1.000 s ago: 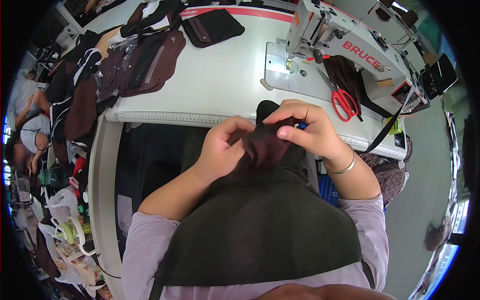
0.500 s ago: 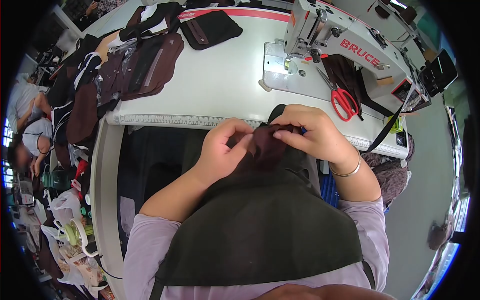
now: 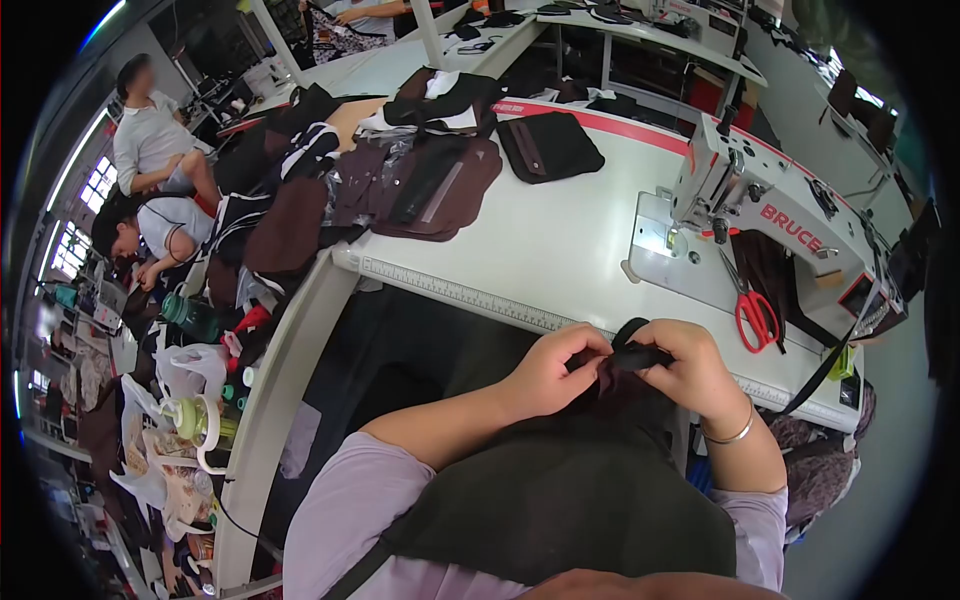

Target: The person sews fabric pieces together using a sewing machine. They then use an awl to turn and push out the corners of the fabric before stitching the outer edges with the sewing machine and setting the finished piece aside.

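Note:
At the table's front edge, just above my lap, both hands are close together on a dark maroon piece of fabric [image 3: 618,391]. My left hand [image 3: 560,372] is closed, thumb and index finger pinching the fabric's edge. My right hand [image 3: 692,368], with a bangle on its wrist, is closed on a black fabric strip [image 3: 640,355] that lies at the top of the maroon piece. The strip loops up above my fingers. The lower part of the maroon piece rests against my dark apron [image 3: 590,490], and its far end is hard to make out.
A sewing machine [image 3: 790,215] stands right on the white table [image 3: 560,230], with red-handled scissors [image 3: 752,315] beside it. Maroon and black pieces [image 3: 440,190] and a black pouch [image 3: 550,147] lie behind. A ruler strip [image 3: 470,292] runs along the front edge. Two people sit at left.
The view has swung left and up, so the table and hands appear lower and further right. The black strip now shows between my hands, with my right fingers closed on it.

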`<control>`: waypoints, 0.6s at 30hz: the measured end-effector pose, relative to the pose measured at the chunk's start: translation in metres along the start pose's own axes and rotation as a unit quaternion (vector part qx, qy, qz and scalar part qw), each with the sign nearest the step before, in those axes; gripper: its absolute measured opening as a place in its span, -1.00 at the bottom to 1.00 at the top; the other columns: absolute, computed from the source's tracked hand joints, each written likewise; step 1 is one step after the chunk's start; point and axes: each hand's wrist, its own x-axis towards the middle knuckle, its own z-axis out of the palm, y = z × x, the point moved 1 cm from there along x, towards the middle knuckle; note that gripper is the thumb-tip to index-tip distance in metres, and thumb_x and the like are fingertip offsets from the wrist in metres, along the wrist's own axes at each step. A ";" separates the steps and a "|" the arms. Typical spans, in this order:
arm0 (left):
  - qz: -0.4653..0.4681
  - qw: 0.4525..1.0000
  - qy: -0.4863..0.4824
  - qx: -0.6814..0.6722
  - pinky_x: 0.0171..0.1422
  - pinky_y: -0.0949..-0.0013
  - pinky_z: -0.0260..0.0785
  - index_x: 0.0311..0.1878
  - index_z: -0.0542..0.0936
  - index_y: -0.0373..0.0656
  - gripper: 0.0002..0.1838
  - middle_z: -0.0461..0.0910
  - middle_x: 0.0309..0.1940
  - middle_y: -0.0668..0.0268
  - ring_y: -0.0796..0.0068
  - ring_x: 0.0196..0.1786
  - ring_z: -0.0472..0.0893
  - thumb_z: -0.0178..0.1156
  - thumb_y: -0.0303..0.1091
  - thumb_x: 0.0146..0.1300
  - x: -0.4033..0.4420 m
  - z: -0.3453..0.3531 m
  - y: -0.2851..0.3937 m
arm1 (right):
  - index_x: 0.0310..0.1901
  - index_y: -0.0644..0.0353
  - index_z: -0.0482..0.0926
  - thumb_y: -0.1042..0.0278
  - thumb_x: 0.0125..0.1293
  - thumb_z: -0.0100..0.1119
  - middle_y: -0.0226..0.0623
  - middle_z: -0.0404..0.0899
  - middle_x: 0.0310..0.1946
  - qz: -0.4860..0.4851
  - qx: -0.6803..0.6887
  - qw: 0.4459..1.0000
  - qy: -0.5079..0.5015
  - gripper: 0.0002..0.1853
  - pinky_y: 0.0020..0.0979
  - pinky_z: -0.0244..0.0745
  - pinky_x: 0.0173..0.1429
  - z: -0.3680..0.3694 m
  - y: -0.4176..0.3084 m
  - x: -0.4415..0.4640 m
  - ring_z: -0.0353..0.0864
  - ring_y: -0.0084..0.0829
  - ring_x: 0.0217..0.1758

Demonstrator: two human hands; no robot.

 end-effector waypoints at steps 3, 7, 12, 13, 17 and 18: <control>-0.011 1.000 -0.003 -0.023 0.10 0.39 0.43 -0.03 0.55 -0.28 -0.89 0.58 -0.11 0.26 0.46 -0.07 0.58 0.18 -0.48 0.44 0.001 -0.002 -0.002 | -0.19 0.26 0.65 0.57 0.00 0.36 -0.14 0.64 -0.39 0.004 0.015 1.000 -0.006 -0.73 -0.28 0.54 -0.23 0.003 0.000 0.000 0.65 -0.14 -0.36; -0.001 0.999 -0.012 -0.052 0.09 0.43 0.43 0.04 0.53 -0.22 -0.80 0.58 -0.11 0.31 0.53 -0.06 0.57 0.26 -0.40 0.44 0.001 0.003 0.002 | -0.17 0.26 0.66 0.53 0.08 0.38 -0.14 0.64 -0.41 0.018 0.040 0.999 -0.002 -0.76 -0.30 0.53 -0.26 0.005 0.005 -0.003 0.65 -0.17 -0.38; -0.054 0.998 -0.009 -0.020 -0.03 0.48 0.47 0.00 0.52 -0.22 -0.79 0.60 -0.17 0.38 0.64 -0.16 0.58 0.31 -0.49 0.38 -0.001 0.003 -0.004 | -0.13 0.24 0.68 0.45 0.25 0.38 -0.19 0.62 -0.42 -0.009 0.033 0.999 -0.001 -0.82 -0.32 0.50 -0.33 0.003 0.006 -0.003 0.62 -0.26 -0.44; -0.051 0.998 -0.006 -0.034 -0.03 0.48 0.47 -0.01 0.52 -0.23 -0.80 0.60 -0.17 0.38 0.65 -0.16 0.58 0.31 -0.49 0.37 0.000 0.003 -0.004 | -0.13 0.24 0.68 0.45 0.25 0.38 -0.19 0.62 -0.42 -0.010 0.034 0.999 0.000 -0.82 -0.32 0.50 -0.33 0.001 0.001 -0.002 0.62 -0.26 -0.44; -0.072 0.996 -0.023 -0.040 0.00 0.47 0.46 0.03 0.53 -0.24 -0.78 0.61 -0.13 0.36 0.64 -0.13 0.58 0.30 -0.51 0.38 0.001 0.006 -0.008 | -0.14 0.19 0.69 0.51 0.14 0.38 -0.22 0.61 -0.37 -0.044 -0.057 0.997 0.004 -0.78 -0.26 0.53 -0.30 -0.006 -0.014 0.000 0.63 -0.19 -0.41; -0.075 0.995 -0.028 -0.051 0.02 0.47 0.45 0.04 0.54 -0.24 -0.77 0.61 -0.11 0.35 0.63 -0.10 0.58 0.30 -0.52 0.37 0.000 0.007 -0.012 | -0.15 0.17 0.69 0.53 0.11 0.38 -0.23 0.61 -0.36 -0.072 -0.097 0.993 -0.005 -0.76 -0.25 0.54 -0.29 -0.007 -0.013 -0.001 0.64 -0.16 -0.39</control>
